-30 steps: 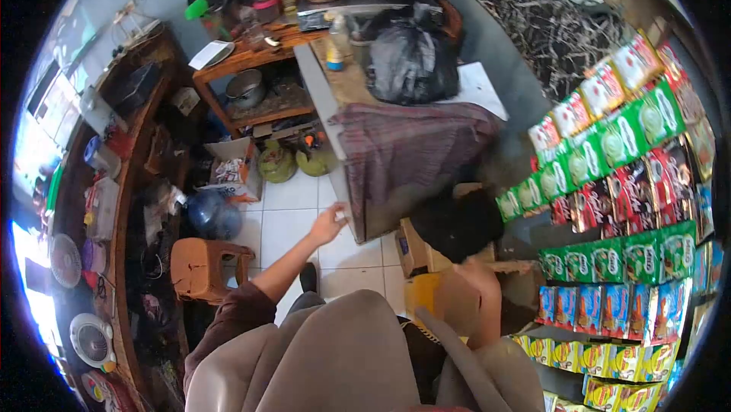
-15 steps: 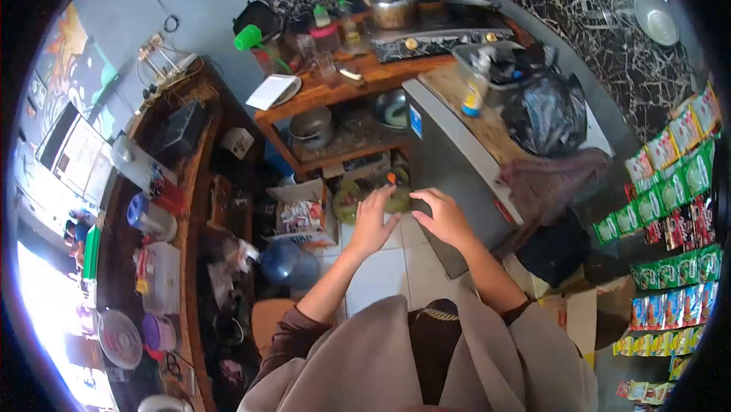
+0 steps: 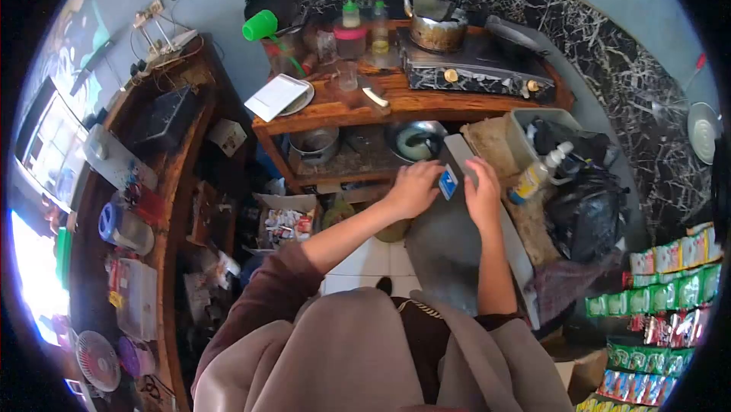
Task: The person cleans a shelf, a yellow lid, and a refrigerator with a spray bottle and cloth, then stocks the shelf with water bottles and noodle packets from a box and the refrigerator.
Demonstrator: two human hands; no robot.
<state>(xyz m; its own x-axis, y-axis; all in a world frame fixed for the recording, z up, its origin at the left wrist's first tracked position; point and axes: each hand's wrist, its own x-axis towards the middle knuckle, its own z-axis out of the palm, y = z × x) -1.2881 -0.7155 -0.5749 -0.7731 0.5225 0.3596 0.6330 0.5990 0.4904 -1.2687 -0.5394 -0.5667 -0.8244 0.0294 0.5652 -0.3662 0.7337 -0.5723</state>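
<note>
My left hand [image 3: 417, 190] reaches forward with its fingers apart, close to the blue sticker [image 3: 448, 182] on a grey refrigerator [image 3: 438, 248]. Nothing shows in its grasp. Farther right, my right hand [image 3: 483, 195] overlaps the refrigerator's pale upper edge [image 3: 512, 241], fingers stretched and palm turned inward, holding nothing visible. Behind the hands, a metal bowl [image 3: 413, 143] sits on the shelf under the wooden counter [image 3: 327, 113]. A spray bottle [image 3: 539, 176] leans on the refrigerator top, beside a black plastic bag [image 3: 586, 214].
A gas stove [image 3: 476, 73] with a kettle [image 3: 438, 31] stands on the counter, near a white-handled knife [image 3: 375, 97]. On the floor at left is a box of small packets [image 3: 288, 225]. Sachet strips [image 3: 655, 290] hang at right; a wooden shelf unit [image 3: 173, 214] lines the left.
My view has shifted toward the refrigerator and stove. Both hands have moved from over the floor area to the refrigerator's front and upper edge.
</note>
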